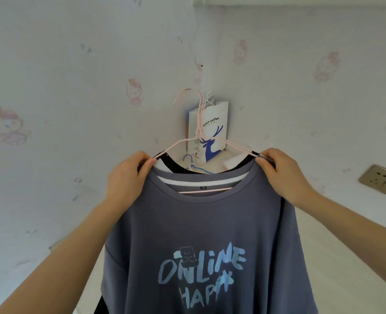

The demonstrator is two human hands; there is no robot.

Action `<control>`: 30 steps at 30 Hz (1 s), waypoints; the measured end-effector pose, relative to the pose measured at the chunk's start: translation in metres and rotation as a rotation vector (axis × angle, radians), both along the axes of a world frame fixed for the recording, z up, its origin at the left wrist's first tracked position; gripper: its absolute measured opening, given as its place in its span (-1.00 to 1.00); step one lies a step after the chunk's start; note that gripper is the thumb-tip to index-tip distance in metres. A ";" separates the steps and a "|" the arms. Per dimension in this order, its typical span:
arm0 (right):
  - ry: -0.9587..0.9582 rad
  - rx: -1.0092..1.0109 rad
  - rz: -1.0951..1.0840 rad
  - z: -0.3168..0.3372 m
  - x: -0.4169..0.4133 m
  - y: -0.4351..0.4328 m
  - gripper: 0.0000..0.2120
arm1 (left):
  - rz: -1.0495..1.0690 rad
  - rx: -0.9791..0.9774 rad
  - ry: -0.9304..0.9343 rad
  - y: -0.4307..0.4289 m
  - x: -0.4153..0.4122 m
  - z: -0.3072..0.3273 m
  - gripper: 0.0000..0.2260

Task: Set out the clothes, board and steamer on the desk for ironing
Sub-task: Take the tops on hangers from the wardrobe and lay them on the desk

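Observation:
A slate-blue T-shirt [208, 225] with light-blue lettering hangs in front of me on a pink wire hanger [197, 114], over a black garment [178, 167] and a white layer. My left hand [128, 177] pinches the shirt's left shoulder at the hanger arm. On the other side, my right hand [282, 173] grips the right shoulder the same way. The hanger's hook sits high against the wall corner. No board or steamer is in view.
A white paper coffee bag [212, 130] with a blue deer hangs in the corner behind the hanger. A blue hanger [193, 165] shows through the neckline. Patterned wallpaper covers both walls, with a power socket [379, 179] on the right wall.

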State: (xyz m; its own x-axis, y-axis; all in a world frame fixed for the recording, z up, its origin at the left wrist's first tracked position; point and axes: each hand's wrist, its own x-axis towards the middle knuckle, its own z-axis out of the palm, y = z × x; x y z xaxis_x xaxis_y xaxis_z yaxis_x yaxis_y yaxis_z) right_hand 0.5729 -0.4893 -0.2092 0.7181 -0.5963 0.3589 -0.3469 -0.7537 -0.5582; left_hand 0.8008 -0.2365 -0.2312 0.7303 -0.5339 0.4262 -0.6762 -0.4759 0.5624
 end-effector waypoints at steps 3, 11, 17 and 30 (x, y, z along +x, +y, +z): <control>0.013 -0.001 0.006 0.007 0.038 -0.038 -0.84 | 0.026 0.012 0.001 -0.034 0.033 0.006 -0.81; 0.085 0.092 -0.005 -0.049 0.126 -0.124 -0.83 | 0.051 0.148 0.104 -0.113 0.115 -0.038 -0.79; 0.239 0.226 0.005 -0.132 0.154 -0.166 -0.87 | 0.006 0.216 0.495 -0.137 0.149 -0.107 -0.77; 0.452 0.544 -0.051 -0.239 0.199 -0.197 -0.84 | 0.055 0.520 0.766 -0.108 0.184 -0.210 -0.70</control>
